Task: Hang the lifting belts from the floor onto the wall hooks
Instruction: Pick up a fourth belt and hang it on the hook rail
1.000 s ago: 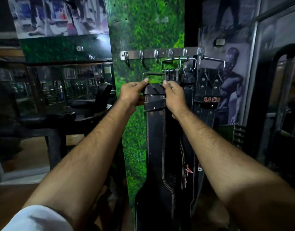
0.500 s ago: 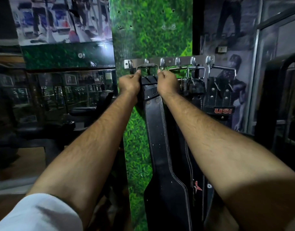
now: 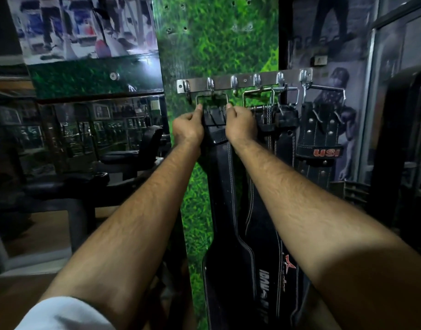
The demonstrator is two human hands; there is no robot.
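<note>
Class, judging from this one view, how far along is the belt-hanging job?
Done: other belts, including the USI belt, hang from the hook rail. In hand: left hand and right hand grip a black belt, its buckle at a hook. Left: letting go; the floor is hidden.

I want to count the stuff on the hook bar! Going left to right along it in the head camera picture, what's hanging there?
Empty first hook → belt gripped by left hand and right hand → stitched belt → studded USI belt.
</note>
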